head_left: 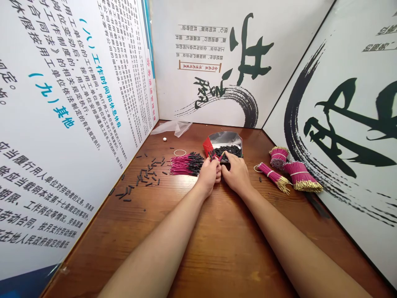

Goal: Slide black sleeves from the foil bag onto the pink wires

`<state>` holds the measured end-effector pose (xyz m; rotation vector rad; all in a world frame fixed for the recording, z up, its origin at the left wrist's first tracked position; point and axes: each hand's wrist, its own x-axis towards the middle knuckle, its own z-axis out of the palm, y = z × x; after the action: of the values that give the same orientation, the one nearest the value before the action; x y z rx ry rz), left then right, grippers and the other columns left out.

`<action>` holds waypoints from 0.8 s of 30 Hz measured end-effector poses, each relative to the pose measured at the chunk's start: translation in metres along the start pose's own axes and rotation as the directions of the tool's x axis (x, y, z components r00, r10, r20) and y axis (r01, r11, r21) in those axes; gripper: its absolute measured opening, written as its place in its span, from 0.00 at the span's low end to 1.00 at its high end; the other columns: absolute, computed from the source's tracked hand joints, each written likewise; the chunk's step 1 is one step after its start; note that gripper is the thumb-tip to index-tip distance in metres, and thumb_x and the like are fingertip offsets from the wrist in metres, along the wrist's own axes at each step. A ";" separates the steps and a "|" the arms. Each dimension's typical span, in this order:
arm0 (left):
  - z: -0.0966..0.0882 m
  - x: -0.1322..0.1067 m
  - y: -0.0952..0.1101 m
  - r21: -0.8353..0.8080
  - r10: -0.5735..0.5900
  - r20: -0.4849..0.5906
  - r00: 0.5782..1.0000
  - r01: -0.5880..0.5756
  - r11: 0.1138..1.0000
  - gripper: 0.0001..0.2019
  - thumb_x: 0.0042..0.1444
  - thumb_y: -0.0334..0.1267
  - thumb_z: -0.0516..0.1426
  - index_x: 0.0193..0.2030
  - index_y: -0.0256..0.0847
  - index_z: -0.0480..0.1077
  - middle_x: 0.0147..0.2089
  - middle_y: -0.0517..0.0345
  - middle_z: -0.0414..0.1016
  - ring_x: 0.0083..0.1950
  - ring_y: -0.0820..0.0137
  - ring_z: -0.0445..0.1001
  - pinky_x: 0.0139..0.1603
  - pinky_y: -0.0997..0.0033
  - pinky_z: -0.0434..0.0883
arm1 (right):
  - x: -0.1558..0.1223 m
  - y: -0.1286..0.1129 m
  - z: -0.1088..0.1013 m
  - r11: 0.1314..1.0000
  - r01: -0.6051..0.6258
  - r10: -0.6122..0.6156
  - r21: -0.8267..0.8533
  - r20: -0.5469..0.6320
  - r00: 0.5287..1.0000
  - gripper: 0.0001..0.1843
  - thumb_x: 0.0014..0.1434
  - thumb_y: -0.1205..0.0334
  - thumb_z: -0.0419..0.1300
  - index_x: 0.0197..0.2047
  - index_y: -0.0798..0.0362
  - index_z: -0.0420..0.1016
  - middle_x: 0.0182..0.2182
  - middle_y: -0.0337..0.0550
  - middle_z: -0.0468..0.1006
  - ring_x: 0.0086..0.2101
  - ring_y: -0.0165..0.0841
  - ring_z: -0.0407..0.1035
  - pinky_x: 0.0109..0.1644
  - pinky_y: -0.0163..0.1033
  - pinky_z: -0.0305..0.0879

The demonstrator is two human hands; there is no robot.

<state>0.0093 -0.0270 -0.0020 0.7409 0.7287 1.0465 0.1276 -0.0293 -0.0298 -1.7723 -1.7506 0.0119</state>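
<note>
Though thin, wires [212, 155] in left hand [211, 171].

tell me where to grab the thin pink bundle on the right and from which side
Probably best by the pink middle of the thin bundle, from above and its left: it lies slantwise, its gold ends fan out, and a thicker bundle sits close on its right.
</note>
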 end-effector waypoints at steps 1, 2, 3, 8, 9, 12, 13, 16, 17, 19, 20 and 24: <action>0.000 0.000 0.000 0.001 -0.001 0.000 1.000 0.001 1.000 0.07 0.54 0.31 0.52 0.33 0.44 0.53 0.18 0.73 0.50 0.14 0.83 0.42 0.16 0.81 0.39 | 0.000 0.001 0.001 1.000 0.010 -0.010 0.009 -0.013 1.000 0.31 0.58 0.62 0.52 0.64 0.60 0.68 0.61 0.53 0.72 0.57 0.49 0.65 0.62 0.55 0.62; 0.000 0.000 0.000 0.001 -0.001 0.001 1.000 0.001 1.000 0.07 0.54 0.31 0.52 0.33 0.44 0.53 0.18 0.73 0.50 0.14 0.83 0.42 0.16 0.81 0.39 | 0.000 0.002 0.002 1.000 0.019 -0.019 0.018 -0.025 1.000 0.31 0.58 0.62 0.52 0.64 0.60 0.68 0.61 0.53 0.72 0.57 0.49 0.65 0.62 0.55 0.62; 0.000 0.000 0.000 0.001 -0.001 0.003 1.000 0.001 1.000 0.07 0.54 0.31 0.51 0.34 0.44 0.53 0.18 0.73 0.50 0.14 0.83 0.42 0.16 0.81 0.39 | 0.000 0.002 0.003 0.999 0.027 -0.026 0.026 -0.037 0.999 0.30 0.58 0.62 0.52 0.63 0.60 0.69 0.61 0.54 0.72 0.57 0.49 0.65 0.63 0.55 0.61; 0.000 0.000 -0.001 0.004 0.002 0.007 1.000 -0.002 1.000 0.08 0.55 0.32 0.52 0.33 0.44 0.53 0.18 0.74 0.49 0.14 0.83 0.42 0.16 0.81 0.40 | 0.000 0.004 0.004 0.995 0.062 -0.054 0.079 -0.099 0.994 0.29 0.57 0.63 0.54 0.62 0.59 0.70 0.60 0.55 0.72 0.58 0.47 0.65 0.65 0.56 0.60; 0.000 0.000 -0.001 0.006 0.004 0.006 1.000 -0.004 1.000 0.08 0.55 0.32 0.52 0.33 0.44 0.53 0.18 0.74 0.49 0.14 0.83 0.42 0.16 0.82 0.40 | 0.000 0.003 0.004 0.992 0.074 -0.061 0.106 -0.119 0.991 0.29 0.57 0.63 0.54 0.61 0.58 0.71 0.60 0.55 0.73 0.58 0.47 0.65 0.65 0.56 0.60; 0.000 0.000 -0.001 0.017 0.006 -0.004 1.000 -0.006 1.000 0.09 0.56 0.34 0.53 0.33 0.44 0.53 0.19 0.74 0.50 0.14 0.83 0.42 0.16 0.82 0.40 | 0.001 0.001 0.001 0.961 0.120 -0.071 0.248 -0.200 0.977 0.26 0.59 0.64 0.52 0.60 0.55 0.72 0.57 0.53 0.75 0.57 0.43 0.67 0.64 0.55 0.62; 0.001 0.000 -0.001 0.021 0.006 -0.007 1.000 -0.006 1.000 0.09 0.57 0.34 0.53 0.33 0.44 0.53 0.20 0.74 0.51 0.14 0.83 0.42 0.16 0.82 0.40 | 0.001 0.000 0.000 0.942 0.133 -0.063 0.308 -0.227 0.972 0.25 0.60 0.64 0.51 0.59 0.54 0.73 0.56 0.52 0.76 0.55 0.42 0.69 0.62 0.53 0.63; 0.002 0.000 -0.001 0.031 0.004 -0.006 1.000 -0.004 1.000 0.11 0.58 0.37 0.55 0.33 0.44 0.52 0.20 0.74 0.51 0.14 0.84 0.43 0.16 0.82 0.41 | 0.001 -0.001 -0.002 0.874 0.156 -0.020 0.460 -0.288 0.957 0.20 0.64 0.62 0.50 0.53 0.52 0.77 0.51 0.50 0.80 0.51 0.39 0.72 0.59 0.50 0.67; 0.002 0.000 -0.001 0.034 0.005 -0.006 1.000 -0.005 0.999 0.11 0.58 0.37 0.55 0.33 0.44 0.52 0.20 0.75 0.51 0.14 0.84 0.43 0.16 0.81 0.41 | 0.001 -0.001 -0.002 0.856 0.154 0.002 0.493 -0.301 0.954 0.18 0.64 0.60 0.51 0.51 0.53 0.78 0.49 0.50 0.80 0.50 0.38 0.73 0.58 0.49 0.67; 0.003 0.000 -0.001 0.046 0.008 -0.008 1.000 -0.008 0.999 0.12 0.57 0.37 0.56 0.33 0.44 0.52 0.19 0.75 0.51 0.14 0.84 0.43 0.16 0.81 0.41 | 0.001 -0.001 -0.002 0.831 0.134 0.052 0.540 -0.315 0.948 0.17 0.65 0.58 0.52 0.49 0.53 0.79 0.47 0.49 0.81 0.48 0.38 0.74 0.56 0.47 0.69; 0.003 0.000 -0.001 0.052 0.011 -0.009 1.000 -0.011 0.999 0.12 0.57 0.36 0.56 0.33 0.44 0.52 0.19 0.75 0.50 0.14 0.84 0.44 0.16 0.81 0.41 | 0.001 0.000 -0.002 0.822 0.120 0.076 0.556 -0.318 0.945 0.16 0.65 0.57 0.53 0.48 0.53 0.79 0.46 0.49 0.81 0.47 0.38 0.74 0.55 0.47 0.69; 0.004 0.001 -0.003 0.071 0.028 -0.021 0.999 -0.026 0.997 0.14 0.53 0.32 0.58 0.33 0.45 0.52 0.18 0.76 0.48 0.14 0.83 0.43 0.17 0.81 0.40 | 0.001 -0.001 -0.002 0.792 0.083 0.147 0.605 -0.320 0.936 0.16 0.64 0.54 0.55 0.46 0.53 0.79 0.43 0.48 0.82 0.43 0.37 0.75 0.50 0.46 0.71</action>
<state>0.0140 -0.0281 -0.0026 0.8034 0.7798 1.0587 0.1276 -0.0291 -0.0273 -1.2259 -1.2555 0.2381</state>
